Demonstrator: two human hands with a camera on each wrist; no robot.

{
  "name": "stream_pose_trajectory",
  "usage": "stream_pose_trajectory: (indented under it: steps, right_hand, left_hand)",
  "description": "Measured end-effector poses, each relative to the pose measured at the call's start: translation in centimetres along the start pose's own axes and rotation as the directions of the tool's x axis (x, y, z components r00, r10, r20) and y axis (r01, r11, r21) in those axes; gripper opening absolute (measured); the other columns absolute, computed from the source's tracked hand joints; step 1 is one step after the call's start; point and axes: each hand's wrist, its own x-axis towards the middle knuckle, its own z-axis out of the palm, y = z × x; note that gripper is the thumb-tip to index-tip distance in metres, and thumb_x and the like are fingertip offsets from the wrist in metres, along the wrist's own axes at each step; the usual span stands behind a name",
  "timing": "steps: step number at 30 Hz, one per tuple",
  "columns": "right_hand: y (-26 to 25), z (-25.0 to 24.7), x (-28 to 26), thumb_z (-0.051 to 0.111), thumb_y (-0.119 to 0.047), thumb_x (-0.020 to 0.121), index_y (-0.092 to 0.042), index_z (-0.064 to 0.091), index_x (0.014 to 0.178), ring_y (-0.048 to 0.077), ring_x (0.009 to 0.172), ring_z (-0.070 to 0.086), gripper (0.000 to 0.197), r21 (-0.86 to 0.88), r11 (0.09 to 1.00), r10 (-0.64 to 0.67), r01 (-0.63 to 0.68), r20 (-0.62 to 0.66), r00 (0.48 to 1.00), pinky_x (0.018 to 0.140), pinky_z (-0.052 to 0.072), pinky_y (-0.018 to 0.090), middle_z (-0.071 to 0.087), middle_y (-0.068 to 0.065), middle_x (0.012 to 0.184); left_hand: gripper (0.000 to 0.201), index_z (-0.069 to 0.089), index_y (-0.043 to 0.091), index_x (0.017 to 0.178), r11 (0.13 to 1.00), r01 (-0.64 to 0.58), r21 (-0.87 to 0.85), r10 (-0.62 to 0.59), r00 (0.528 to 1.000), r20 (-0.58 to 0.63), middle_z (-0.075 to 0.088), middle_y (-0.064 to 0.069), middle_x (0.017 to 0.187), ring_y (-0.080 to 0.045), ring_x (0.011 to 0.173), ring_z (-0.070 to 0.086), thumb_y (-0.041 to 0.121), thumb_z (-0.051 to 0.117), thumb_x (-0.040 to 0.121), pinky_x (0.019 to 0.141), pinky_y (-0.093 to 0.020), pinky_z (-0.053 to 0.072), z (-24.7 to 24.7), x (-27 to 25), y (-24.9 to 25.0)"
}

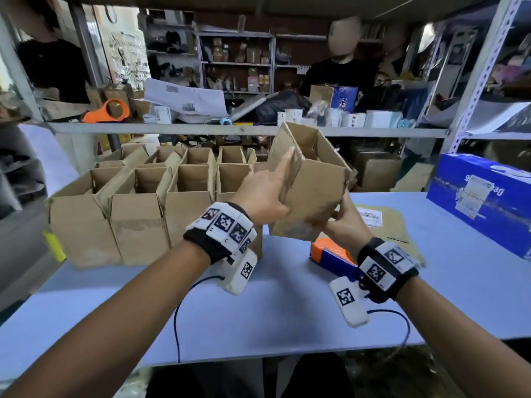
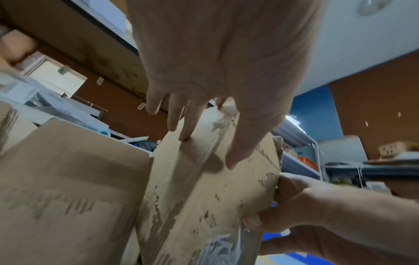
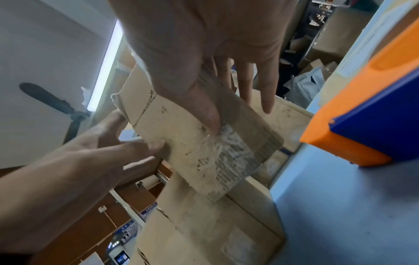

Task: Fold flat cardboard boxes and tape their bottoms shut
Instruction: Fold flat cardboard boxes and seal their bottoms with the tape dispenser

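I hold an erected cardboard box (image 1: pixel 313 191) in the air above the blue table (image 1: pixel 287 317), its open top tilted away from me. My left hand (image 1: pixel 267 193) lies on its left side with straight fingers, the thumb on the front face; the left wrist view shows this hand (image 2: pixel 207 151) spread over the box (image 2: pixel 204 197). My right hand (image 1: pixel 342 219) grips the lower right corner. In the right wrist view its thumb (image 3: pixel 211 123) presses the taped bottom of the box (image 3: pixel 192 143). An orange and blue tape dispenser (image 1: pixel 330 255) lies on the table under the box.
Several erected open boxes (image 1: pixel 138 202) stand in rows on the table's left. A flat labelled cardboard piece (image 1: pixel 382 222) lies behind my right hand. A large blue carton (image 1: pixel 482 196) sits at right. A cluttered shelf (image 1: pixel 230 129) and a person (image 1: pixel 342 70) are beyond.
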Motion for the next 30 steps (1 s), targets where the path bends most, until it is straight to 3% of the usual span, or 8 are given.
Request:
stream_pose_trajectory:
  steps: [2, 5, 11, 16, 21, 24, 26, 30]
  right_hand:
    - [1.4, 0.9, 0.5, 0.085, -0.002, 0.073, -0.034, 0.043, 0.142, 0.020, 0.109, 0.068, 0.088, -0.075, 0.996, 0.045, -0.045, 0.002, 0.999, 0.094, 0.057, 0.050, 0.070, -0.006, 0.121]
    - [3.2, 1.4, 0.8, 0.081, 0.000, 0.074, -0.027, 0.039, 0.147, 0.019, 0.111, 0.066, 0.089, -0.132, 0.987, 0.092, -0.091, 0.007, 0.996, 0.097, 0.056, 0.047, 0.067, -0.002, 0.124]
    - [4.4, 2.4, 1.0, 0.065, 0.013, 0.078, -0.025, 0.045, 0.128, 0.023, 0.113, 0.065, 0.066, -0.199, 0.961, 0.216, -0.193, 0.100, 0.971, 0.088, 0.061, 0.044, 0.062, -0.011, 0.110]
    - [4.5, 3.4, 2.3, 0.065, 0.009, 0.077, -0.016, 0.040, 0.134, 0.027, 0.111, 0.063, 0.067, -0.322, 0.926, 0.240, -0.195, 0.106, 0.965, 0.095, 0.056, 0.049, 0.062, 0.008, 0.118]
    - [4.3, 3.3, 3.3, 0.060, 0.004, 0.080, -0.019, 0.032, 0.148, 0.027, 0.116, 0.060, 0.078, -0.404, 0.892, 0.291, -0.204, 0.168, 0.942, 0.098, 0.055, 0.044, 0.060, 0.009, 0.127]
    - [3.8, 1.0, 4.1, 0.059, 0.005, 0.087, -0.019, 0.030, 0.154, 0.020, 0.116, 0.056, 0.077, -0.417, 0.888, 0.300, -0.192, 0.211, 0.930, 0.091, 0.054, 0.034, 0.049, 0.005, 0.144]
    - [3.3, -1.9, 4.9, 0.057, 0.003, 0.092, -0.016, 0.034, 0.153, 0.024, 0.120, 0.055, 0.068, -0.416, 0.883, 0.286, -0.215, 0.117, 0.951, 0.082, 0.049, 0.031, 0.044, 0.010, 0.151]
    - [3.4, -8.9, 5.5, 0.065, -0.019, 0.096, -0.011, 0.049, 0.141, 0.018, 0.093, 0.059, 0.049, -0.382, 0.816, 0.378, -0.433, -0.214, 0.901, 0.076, 0.052, 0.034, 0.055, 0.013, 0.137]
  left_hand:
    - [0.119, -0.017, 0.036, 0.155, 0.995, 0.021, 0.094, -0.017, 0.999, -0.044, 0.065, -0.011, 0.124, -0.031, 0.139, 0.042, 0.020, 0.072, 0.077, 0.119, -0.057, 0.020, 1.4, 0.0, -0.8]
    - [0.114, -0.014, 0.039, 0.155, 0.973, 0.024, 0.231, -0.010, 0.998, -0.061, 0.067, -0.006, 0.115, -0.031, 0.148, 0.028, 0.023, 0.071, 0.080, 0.120, -0.063, 0.003, 3.0, 0.0, -1.7]
    - [0.068, 0.034, 0.025, 0.144, 0.878, 0.032, 0.477, -0.016, 0.999, -0.037, 0.055, -0.009, 0.136, -0.031, 0.141, 0.032, 0.031, 0.067, 0.085, 0.120, -0.062, 0.009, 4.4, 0.5, -3.0]
    - [0.058, 0.041, 0.021, 0.137, 0.875, 0.061, 0.480, -0.025, 0.996, -0.082, 0.048, -0.013, 0.136, -0.032, 0.135, 0.036, 0.039, 0.065, 0.087, 0.120, -0.057, 0.016, 5.0, 0.5, -3.0]
    - [0.059, 0.042, 0.015, 0.141, 0.885, 0.025, 0.465, 0.010, 0.997, -0.073, 0.034, -0.017, 0.147, -0.034, 0.144, 0.023, 0.041, 0.058, 0.090, 0.122, -0.052, 0.014, 5.0, 0.3, -1.9]
    - [0.049, 0.050, 0.016, 0.135, 0.941, -0.048, 0.335, 0.116, 0.976, -0.186, 0.037, -0.012, 0.143, -0.030, 0.137, 0.033, 0.037, 0.057, 0.091, 0.115, -0.046, 0.031, 4.9, 0.2, -0.5]
    - [0.036, 0.058, 0.018, 0.125, 0.984, -0.139, 0.108, 0.162, 0.955, -0.247, 0.045, -0.004, 0.131, -0.023, 0.122, 0.043, 0.035, 0.056, 0.093, 0.100, -0.039, 0.044, 5.3, 0.6, 0.8]
    - [0.036, 0.060, 0.024, 0.131, 0.933, -0.016, -0.361, 0.048, 0.996, 0.080, 0.052, -0.002, 0.132, -0.019, 0.121, 0.052, 0.034, 0.054, 0.098, 0.101, -0.035, 0.045, 7.7, 3.9, 3.8]
